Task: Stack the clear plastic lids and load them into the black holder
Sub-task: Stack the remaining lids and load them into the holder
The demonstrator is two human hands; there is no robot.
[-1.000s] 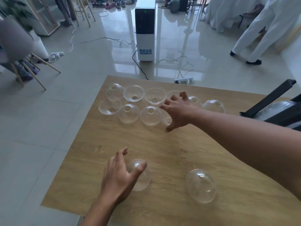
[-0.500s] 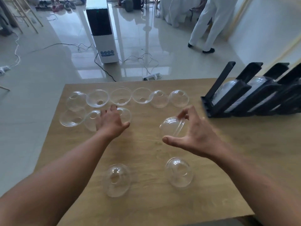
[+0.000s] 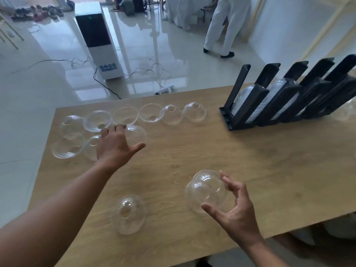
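Note:
Several clear dome lids lie in two rows at the far left of the wooden table [image 3: 192,151], among them a dome lid [image 3: 194,111] at the right end of the back row. My left hand [image 3: 115,145] is spread open over the near row, between a part-hidden lid [image 3: 91,149] and another lid [image 3: 135,132]. My right hand [image 3: 235,207] grips a stack of two lids [image 3: 207,189] near the front edge. A single lid [image 3: 129,213] rests to its left. The black holder [image 3: 250,105] stands at the far right, with stacked lids [image 3: 244,95] in its left slots.
Beyond the table's far edge are a white air cooler [image 3: 98,43], loose cables and a power strip [image 3: 165,89] on the glossy floor. A person in white [image 3: 225,26] stands further back. The table's front edge runs just under my right wrist.
My right hand has come down toward the front edge with its lid, which now sits on the lid that lay there. My left hand stays over the near row of lids.

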